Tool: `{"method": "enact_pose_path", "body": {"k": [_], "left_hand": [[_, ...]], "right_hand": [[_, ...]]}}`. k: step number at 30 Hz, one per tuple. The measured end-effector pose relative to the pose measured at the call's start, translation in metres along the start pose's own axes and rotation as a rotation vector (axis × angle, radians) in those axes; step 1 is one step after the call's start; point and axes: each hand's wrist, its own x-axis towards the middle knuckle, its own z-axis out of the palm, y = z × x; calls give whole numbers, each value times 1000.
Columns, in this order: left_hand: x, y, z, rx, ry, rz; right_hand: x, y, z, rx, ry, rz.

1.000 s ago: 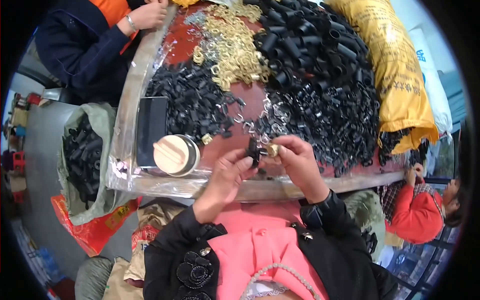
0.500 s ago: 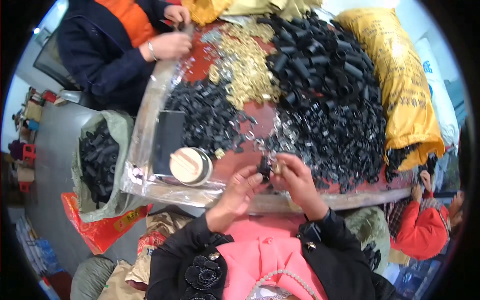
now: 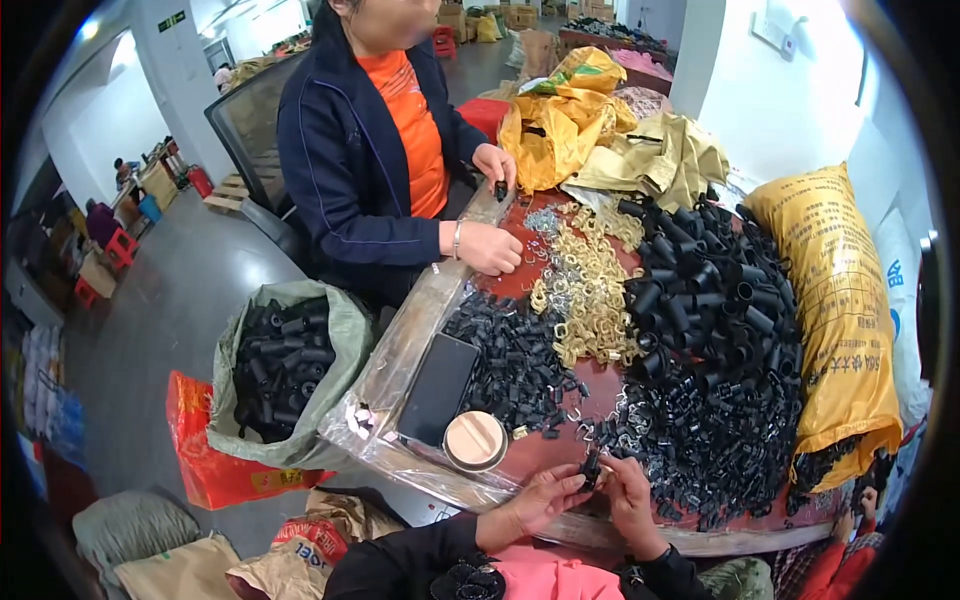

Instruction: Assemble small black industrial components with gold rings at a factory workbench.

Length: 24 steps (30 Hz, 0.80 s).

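Observation:
My left hand (image 3: 540, 502) pinches a small black plastic part (image 3: 590, 468) between thumb and fingers, just above the table's near edge. Right beside it, my right hand (image 3: 630, 503) is closed, its fingertips meeting at the part's right side. Whatever those fingertips grip is too small to make out. Beyond my hands lie silvery metal hooks (image 3: 585, 425) and a heap of small black clips (image 3: 700, 440). Left of them stands a round tub with a beige lid (image 3: 475, 440), next to a flat black tray (image 3: 440, 385).
Gold-coloured clips (image 3: 590, 285) and black tube pieces (image 3: 720, 285) cover the table's far part. A yellow sack (image 3: 845, 300) lies along the right. At the left stands a green-grey sack (image 3: 345, 345) of black parts. Across the corner, a co-worker's hand (image 3: 490, 248) works over the table.
The view has tilted up and swung left, showing more of the room. My hands stay together at the black part. The gold-coloured piece earlier at my right fingertips no longer shows.

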Motion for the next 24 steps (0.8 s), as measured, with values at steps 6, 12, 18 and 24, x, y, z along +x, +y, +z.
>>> {"method": "enact_pose_path", "body": {"k": [6,12,18,24], "left_hand": [[1,1,-10,-16,14,-19],[4,9,-7,9,11,-21],[5,0,-15,-23,6,5],[23,13,-28,-15,-16,30]], "right_hand": [[2,-5,8,267,27,247],[6,4,12,305,38,251],[3,5,14,314,42,263],[26,15,12,80,-42,107]]}}
